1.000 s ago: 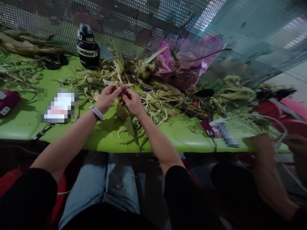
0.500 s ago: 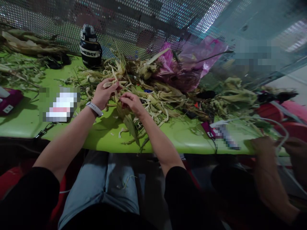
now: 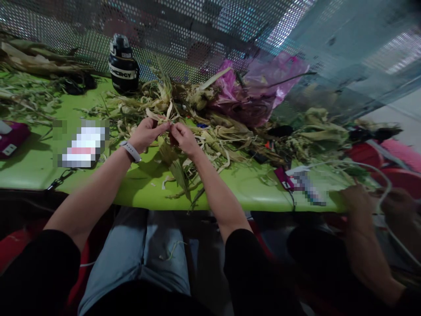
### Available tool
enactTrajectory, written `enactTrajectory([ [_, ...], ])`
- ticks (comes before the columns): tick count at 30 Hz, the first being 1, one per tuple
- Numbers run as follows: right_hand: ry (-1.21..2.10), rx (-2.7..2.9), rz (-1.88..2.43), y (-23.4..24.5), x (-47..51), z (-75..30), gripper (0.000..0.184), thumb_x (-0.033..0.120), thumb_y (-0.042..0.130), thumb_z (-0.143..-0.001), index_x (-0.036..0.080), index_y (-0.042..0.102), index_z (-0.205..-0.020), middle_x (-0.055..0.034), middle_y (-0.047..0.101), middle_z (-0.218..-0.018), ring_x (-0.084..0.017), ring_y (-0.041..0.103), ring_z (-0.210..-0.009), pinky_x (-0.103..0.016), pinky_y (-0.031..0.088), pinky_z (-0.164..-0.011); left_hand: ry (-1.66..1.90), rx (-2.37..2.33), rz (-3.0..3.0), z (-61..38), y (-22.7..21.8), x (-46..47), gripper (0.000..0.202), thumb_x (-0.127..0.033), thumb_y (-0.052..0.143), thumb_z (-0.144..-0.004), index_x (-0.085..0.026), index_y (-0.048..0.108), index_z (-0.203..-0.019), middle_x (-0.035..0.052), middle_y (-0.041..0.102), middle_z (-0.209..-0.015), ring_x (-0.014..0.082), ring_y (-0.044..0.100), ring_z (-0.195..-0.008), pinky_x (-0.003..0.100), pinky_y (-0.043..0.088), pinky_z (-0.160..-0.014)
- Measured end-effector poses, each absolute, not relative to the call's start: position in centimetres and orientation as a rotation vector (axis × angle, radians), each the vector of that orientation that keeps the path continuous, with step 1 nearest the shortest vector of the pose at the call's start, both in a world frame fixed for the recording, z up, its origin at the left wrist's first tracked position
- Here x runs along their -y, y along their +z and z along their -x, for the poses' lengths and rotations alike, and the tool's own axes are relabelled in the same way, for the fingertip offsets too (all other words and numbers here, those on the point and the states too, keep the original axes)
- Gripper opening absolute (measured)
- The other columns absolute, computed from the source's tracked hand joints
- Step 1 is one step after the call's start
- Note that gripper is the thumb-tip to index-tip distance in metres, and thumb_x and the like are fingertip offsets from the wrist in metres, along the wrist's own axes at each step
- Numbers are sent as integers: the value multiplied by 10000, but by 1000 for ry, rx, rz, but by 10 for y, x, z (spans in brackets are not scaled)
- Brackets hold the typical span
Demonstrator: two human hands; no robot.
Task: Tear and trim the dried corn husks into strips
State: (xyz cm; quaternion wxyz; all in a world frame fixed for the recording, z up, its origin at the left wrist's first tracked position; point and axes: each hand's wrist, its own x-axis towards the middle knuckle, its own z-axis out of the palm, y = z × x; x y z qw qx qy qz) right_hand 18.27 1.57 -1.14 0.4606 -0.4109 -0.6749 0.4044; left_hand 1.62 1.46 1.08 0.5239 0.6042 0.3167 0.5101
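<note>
Our left hand (image 3: 147,131) is closed, thumb to finger, on pale husk strips (image 3: 170,110) that fan out just beyond our fingertips! Our right hand (image 3: 184,138) pinches tight right beside it; whether on the same strip, we cannot tell. Below both hands, a long husk leaf (image 3: 179,173); beyond our left, a black bottle (image 3: 124,72).

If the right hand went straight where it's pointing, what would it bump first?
Probably the left hand; the right hand points toward it, though depth is hard to tell.
</note>
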Motion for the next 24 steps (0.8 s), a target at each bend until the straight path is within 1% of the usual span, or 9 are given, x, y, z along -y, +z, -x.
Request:
enactTrajectory([
  [4, 880, 1768, 990, -10, -17, -187, 585, 806, 490, -770, 224, 464, -728, 52, 492, -609, -88, 470, -555, -244, 416, -572, 1245, -731, -1398, -10, 9, -22, 225, -349, 786, -751, -177, 641, -742, -41, 484, -547, 56, 365, -443, 223, 282, -428],
  [7, 880, 1789, 976, -13, -20, -187, 582, 801, 485, -778, 222, 466, -725, 51, 490, -625, -88, 474, -558, -246, 426, -575, 1253, -720, -1379, -6, 9, -27, 227, -346, 802, -738, -183, 643, -742, -38, 500, -562, 52, 363, -443, 219, 281, -419],
  [11, 815, 1846, 1005, -14, -22, -189, 545, 742, 475, -832, 213, 486, -704, 41, 502, -623, -86, 494, -577, -246, 444, -609, 1260, -747, -1430, -6, 8, -28, 222, -369, 773, -772, -189, 647, -746, -38, 468, -548, 62, 347, -458, 225, 264, -428],
  [13, 579, 1808, 1050, -9, -18, -192, 487, 670, 509, -863, 198, 544, -749, 11, 565, -707, -103, 552, -690, -257, 466, -696, 1248, -768, -1475, -7, 9, -26, 206, -372, 741, -803, -188, 657, -761, -39, 443, -546, 69, 330, -472, 231, 251, -444],
  [15, 298, 1675, 1070, 1, -10, -196, 401, 594, 557, -879, 197, 610, -880, -42, 632, -932, -159, 598, -929, -313, 486, -840, 1189, -792, -1528, -10, 11, -21, 196, -368, 710, -826, -184, 665, -774, -36, 438, -556, 77, 325, -486, 239, 246, -463],
  [16, 224, 1629, 1070, 6, -6, -198, 373, 568, 550, -896, 208, 630, -949, -68, 633, -1064, -195, 584, -1071, -357, 481, -919, 1136, -801, -1562, -12, 12, -18, 202, -366, 700, -832, -180, 663, -764, -35, 436, -558, 80, 323, -490, 244, 247, -472],
  [17, 211, 1633, 1066, 12, -2, -199, 357, 553, 543, -907, 220, 647, -984, -83, 622, -1152, -221, 553, -1173, -396, 465, -981, 1062, -799, -1604, -14, 13, -15, 212, -362, 695, -832, -175, 654, -742, -33, 438, -561, 83, 329, -496, 248, 254, -485],
  [19, 281, 1729, 1040, 19, 3, -198, 337, 551, 575, -892, 243, 683, -976, -84, 628, -1198, -245, 512, -1261, -442, 430, -1059, 920, -767, -1704, -19, 15, -10, 246, -340, 708, -814, -162, 623, -667, -34, 426, -555, 85, 335, -511, 252, 265, -512],
  [24, 555, 1862, 928, 15, -3, -193, 337, 575, 649, -832, 250, 736, -856, -63, 715, -1053, -231, 603, -1152, -461, 428, -1090, 764, -683, -1889, -24, 14, -6, 227, -318, 683, -815, -150, 628, -671, -35, 451, -569, 85, 339, -542, 244, 281, -549],
])
